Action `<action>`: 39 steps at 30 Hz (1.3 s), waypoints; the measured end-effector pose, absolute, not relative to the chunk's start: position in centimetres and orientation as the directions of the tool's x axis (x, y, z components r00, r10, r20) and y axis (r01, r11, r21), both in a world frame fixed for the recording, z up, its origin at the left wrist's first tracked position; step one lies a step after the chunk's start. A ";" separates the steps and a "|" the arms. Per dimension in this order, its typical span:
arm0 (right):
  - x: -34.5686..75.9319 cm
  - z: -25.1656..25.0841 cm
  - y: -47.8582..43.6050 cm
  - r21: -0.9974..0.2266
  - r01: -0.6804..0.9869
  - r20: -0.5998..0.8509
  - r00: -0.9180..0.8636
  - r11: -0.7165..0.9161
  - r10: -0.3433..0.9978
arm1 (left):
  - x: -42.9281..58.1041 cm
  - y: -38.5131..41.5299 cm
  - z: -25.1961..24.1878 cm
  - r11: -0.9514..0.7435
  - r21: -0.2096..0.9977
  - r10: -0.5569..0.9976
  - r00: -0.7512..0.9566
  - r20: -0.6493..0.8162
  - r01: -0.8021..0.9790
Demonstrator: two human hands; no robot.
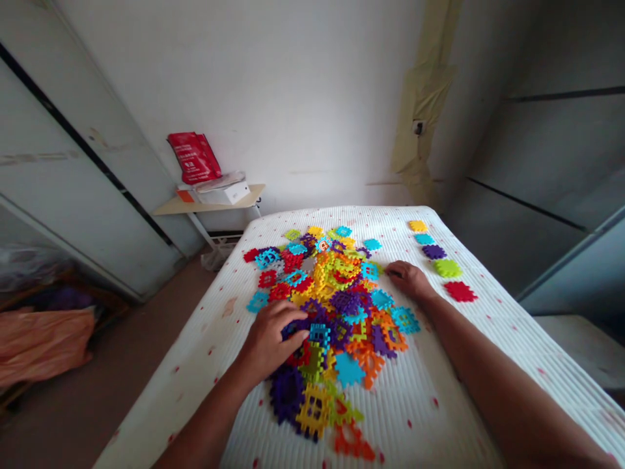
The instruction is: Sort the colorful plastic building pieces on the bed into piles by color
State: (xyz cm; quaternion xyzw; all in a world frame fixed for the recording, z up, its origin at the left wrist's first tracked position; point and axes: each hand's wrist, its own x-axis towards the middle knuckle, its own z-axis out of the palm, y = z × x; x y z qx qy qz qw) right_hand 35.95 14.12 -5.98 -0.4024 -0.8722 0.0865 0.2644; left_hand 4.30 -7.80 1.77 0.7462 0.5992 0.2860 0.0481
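A heap of colourful plastic interlocking tiles [349, 368] with toothed edges lies in the middle of the covered table. My left hand [273, 335] rests over the heap's left side, thumb and fingers apart above purple tiles. Close to its thumb are a light-blue window tile [319, 335] and a lime tile [313, 362]. At the heap's right edge is my right hand [410, 278], its fingers curled together beside a bit of lime green. Whatever those fingers hold, if anything, is hidden. A light-blue window tile [370, 271] lies just left of them.
Along the table's right side runs a column of separate solid tiles: yellow [418, 226], light blue, purple, lime and red [460, 291]. The white ribbed cover [420, 404] has small red spots. Behind left, a small shelf [170, 207] carries a red bag [194, 158] and a white box [229, 193].
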 end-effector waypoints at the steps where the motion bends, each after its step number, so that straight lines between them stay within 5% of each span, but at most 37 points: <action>1: 36.0 -6.0 14.1 -0.365 0.656 0.393 -0.535 0.660 0.748 | 3.8 -8.5 1.3 -0.244 0.396 0.910 0.067 0.410 0.885; 8: 36.1 -6.2 14.2 -0.399 0.644 0.396 -0.521 0.653 0.756 | -0.9 -12.4 -1.4 0.024 0.429 0.751 -0.299 0.589 0.903; 19: 36.1 -6.0 13.9 -0.433 0.660 0.379 -0.485 0.614 0.788 | 9.7 -12.6 1.0 -0.385 0.316 0.891 0.260 0.373 0.867; 27: 36.2 -6.2 14.3 -0.436 0.642 0.391 -0.496 0.630 0.776 | 12.2 -11.3 -0.7 -0.255 0.189 0.952 0.213 0.217 0.948; 39: 35.7 -6.1 14.2 -0.426 0.676 0.366 -0.479 0.601 0.798 | 12.6 -10.7 -0.9 -0.331 0.120 0.913 0.286 0.290 0.936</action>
